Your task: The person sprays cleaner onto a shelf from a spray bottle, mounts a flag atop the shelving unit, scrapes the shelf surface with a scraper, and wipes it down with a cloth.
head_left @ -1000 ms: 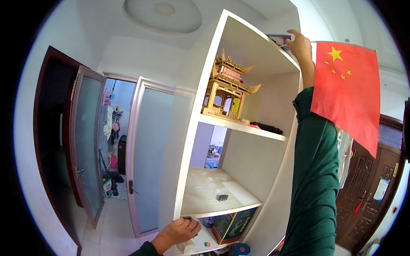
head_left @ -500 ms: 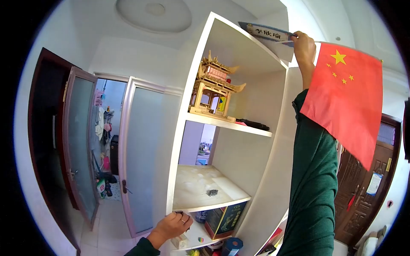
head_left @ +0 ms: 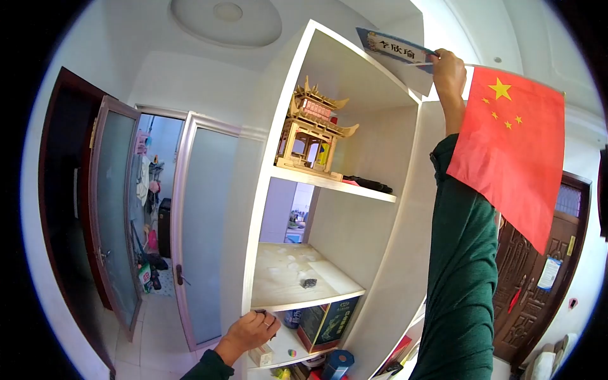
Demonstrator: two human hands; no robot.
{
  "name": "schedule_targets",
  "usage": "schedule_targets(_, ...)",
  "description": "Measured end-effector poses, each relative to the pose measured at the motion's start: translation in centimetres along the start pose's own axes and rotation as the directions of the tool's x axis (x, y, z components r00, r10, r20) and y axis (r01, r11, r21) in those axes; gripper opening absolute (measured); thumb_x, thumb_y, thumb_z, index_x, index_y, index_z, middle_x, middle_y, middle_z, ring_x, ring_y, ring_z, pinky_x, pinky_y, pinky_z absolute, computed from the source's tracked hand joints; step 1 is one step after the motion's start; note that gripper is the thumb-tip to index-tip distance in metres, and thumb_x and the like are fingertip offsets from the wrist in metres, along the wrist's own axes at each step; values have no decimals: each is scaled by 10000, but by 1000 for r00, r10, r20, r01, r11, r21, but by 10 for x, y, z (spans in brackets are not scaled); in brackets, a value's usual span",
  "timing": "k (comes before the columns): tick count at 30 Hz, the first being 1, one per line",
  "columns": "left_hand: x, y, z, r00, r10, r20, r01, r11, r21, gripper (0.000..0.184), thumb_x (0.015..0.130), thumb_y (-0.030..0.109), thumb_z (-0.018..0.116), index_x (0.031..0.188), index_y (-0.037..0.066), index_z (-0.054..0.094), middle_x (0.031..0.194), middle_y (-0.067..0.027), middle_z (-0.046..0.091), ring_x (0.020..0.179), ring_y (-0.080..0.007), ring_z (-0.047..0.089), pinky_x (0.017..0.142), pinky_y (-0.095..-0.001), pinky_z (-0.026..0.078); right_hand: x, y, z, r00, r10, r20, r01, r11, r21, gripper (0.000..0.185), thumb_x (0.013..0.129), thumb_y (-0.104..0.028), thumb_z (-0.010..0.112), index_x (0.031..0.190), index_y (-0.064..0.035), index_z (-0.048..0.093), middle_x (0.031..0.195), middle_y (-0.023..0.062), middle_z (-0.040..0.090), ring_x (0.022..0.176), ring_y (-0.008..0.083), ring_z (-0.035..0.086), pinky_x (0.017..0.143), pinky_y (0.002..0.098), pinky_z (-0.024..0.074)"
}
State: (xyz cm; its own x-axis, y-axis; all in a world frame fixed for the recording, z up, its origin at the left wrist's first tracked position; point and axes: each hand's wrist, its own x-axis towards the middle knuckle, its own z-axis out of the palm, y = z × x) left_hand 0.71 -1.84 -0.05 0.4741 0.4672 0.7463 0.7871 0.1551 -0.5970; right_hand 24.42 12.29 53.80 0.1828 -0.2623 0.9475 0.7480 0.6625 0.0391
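Observation:
My right hand (head_left: pixel 449 68) is raised at the top of the white shelf unit. Its fingers are closed on a blue name card (head_left: pixel 396 48) with black characters and on the thin white stick of a red flag (head_left: pixel 513 145) with yellow stars. The flag hangs down to the right of my forearm. My left hand (head_left: pixel 253 332) is low, by the front edge of the middle shelf board (head_left: pixel 310 301). Its fingers are curled, a ring on one. Something small and dark shows at the fingertips, too hidden to name.
A wooden pavilion model (head_left: pixel 313 133) stands in the upper compartment, a dark item (head_left: pixel 367 184) beside it. A small grey object (head_left: pixel 308 283) lies on the middle board. Below are a dark green box (head_left: pixel 328 324) and a blue container (head_left: pixel 339 364). Glass doors (head_left: pixel 209 234) stand left.
The view has shifted slightly, so the shelf unit sits a little further left. Both hands keep nearly the same positions, the right still gripping the card and flag.

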Motion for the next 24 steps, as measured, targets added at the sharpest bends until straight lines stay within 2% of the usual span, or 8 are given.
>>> schedule_targets(3,-1,1,1,1000,-8,9,8,1000,4,75,737,202,531,773,137,539,745,-4,486,655,-114,479,598,-243,376,-3,-6,1,1000,-19,-3,19,999,28,179,817,-227,549,883,-94,651,828,157,636,804,327,618,690,406,478)
schedule_targets(6,-2,2,0,1000,-9,11,8,1000,26,80,734,206,534,771,136,537,744,-5,486,652,-116,478,600,-245,378,-8,-11,4,996,-91,-21,90,995,-42,168,824,-227,547,840,-86,637,820,145,637,787,325,621,678,404,489)
schedule_targets(10,-2,2,-1,1000,-10,-6,10,1000,-2,77,732,202,533,767,133,534,747,-8,489,651,-118,478,598,-243,378,-13,-8,18,990,-142,-3,141,985,-104,173,836,-222,534,902,-100,638,840,122,637,763,309,622,672,383,492)
schedule_targets(13,-2,3,1,1000,-6,7,6,1000,-4,67,728,191,532,761,133,534,750,-9,491,650,-118,479,595,-243,378,-27,-7,29,945,-326,9,308,883,-355,94,835,-132,497,794,-93,572,760,88,597,688,264,630,567,348,513)
schedule_targets(18,-2,1,0,1000,-16,-7,16,1000,1,55,721,179,531,752,133,536,750,-10,493,645,-118,481,587,-241,378,-44,-1,33,900,-436,-22,394,832,-390,55,777,-85,510,749,-91,557,745,63,591,662,224,641,528,322,525)
schedule_targets(22,-1,2,-1,1000,-14,14,14,999,-37,58,722,176,532,757,131,540,753,-10,495,641,-117,483,584,-241,379,-47,1,33,885,-465,-41,409,815,-410,46,776,-87,512,752,-87,551,738,65,584,665,223,638,534,320,527)
schedule_targets(24,0,2,-3,1000,-19,22,20,999,-29,61,722,176,533,763,131,544,755,-10,497,640,-117,484,585,-241,380,-48,1,34,895,-446,-2,416,835,-361,62,795,-58,493,834,-97,521,782,69,564,667,249,627,558,346,517)
